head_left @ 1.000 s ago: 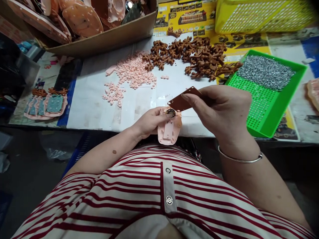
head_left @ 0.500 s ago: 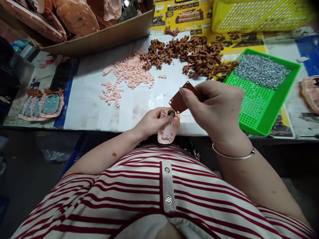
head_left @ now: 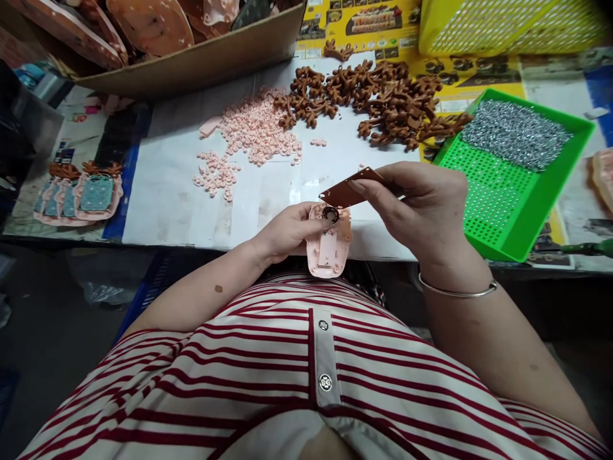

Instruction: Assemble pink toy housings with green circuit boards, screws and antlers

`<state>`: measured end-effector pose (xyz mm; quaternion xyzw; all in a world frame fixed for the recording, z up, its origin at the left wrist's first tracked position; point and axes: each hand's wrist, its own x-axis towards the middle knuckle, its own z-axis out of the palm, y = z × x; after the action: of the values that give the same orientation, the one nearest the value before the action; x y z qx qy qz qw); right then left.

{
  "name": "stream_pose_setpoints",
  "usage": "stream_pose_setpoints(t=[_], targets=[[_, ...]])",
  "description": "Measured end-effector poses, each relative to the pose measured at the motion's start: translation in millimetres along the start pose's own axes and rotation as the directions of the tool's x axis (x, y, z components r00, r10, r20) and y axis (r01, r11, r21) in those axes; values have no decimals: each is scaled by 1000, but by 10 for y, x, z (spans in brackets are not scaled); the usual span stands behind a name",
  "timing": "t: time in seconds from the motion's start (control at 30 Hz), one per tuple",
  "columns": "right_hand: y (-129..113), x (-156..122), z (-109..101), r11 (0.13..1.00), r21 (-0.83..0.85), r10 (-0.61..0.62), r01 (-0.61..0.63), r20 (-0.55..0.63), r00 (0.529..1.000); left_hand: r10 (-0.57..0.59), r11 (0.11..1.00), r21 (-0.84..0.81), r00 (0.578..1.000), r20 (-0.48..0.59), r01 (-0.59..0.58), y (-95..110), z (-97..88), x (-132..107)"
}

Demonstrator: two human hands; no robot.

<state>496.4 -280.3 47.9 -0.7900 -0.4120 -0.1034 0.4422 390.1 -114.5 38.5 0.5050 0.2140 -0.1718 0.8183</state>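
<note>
My left hand (head_left: 286, 231) grips a pink plastic shell (head_left: 329, 248) at the table's front edge; a small round dark part sits in the shell's upper end. My right hand (head_left: 421, 207) pinches a thin brown circuit board (head_left: 348, 190) by one end and holds it tilted just above the shell's top, close to it. Whether the board touches the shell I cannot tell.
Behind lie a heap of small pink rings (head_left: 255, 134), a pile of brown antler-shaped pieces (head_left: 378, 99), a green tray (head_left: 507, 204) holding screws (head_left: 514, 133), a yellow basket (head_left: 502, 22), a cardboard box (head_left: 201, 57) of shells, and finished pink units (head_left: 81, 195) at left.
The brown board has tipped from steeply tilted to nearly flat over the shell's top end. The left hand has turned the shell slightly.
</note>
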Motion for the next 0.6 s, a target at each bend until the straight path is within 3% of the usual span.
stream_pose_setpoints(t=[0.17, 0.6], targets=[[-71, -17, -48, 999, 26, 20, -20, 7, 1000, 36, 999, 17, 999, -31, -36, 4, 14, 7], [-83, -57, -97, 985, -25, -173, 171, -124, 977, 128, 992, 33, 987, -94, -125, -19, 50, 35]])
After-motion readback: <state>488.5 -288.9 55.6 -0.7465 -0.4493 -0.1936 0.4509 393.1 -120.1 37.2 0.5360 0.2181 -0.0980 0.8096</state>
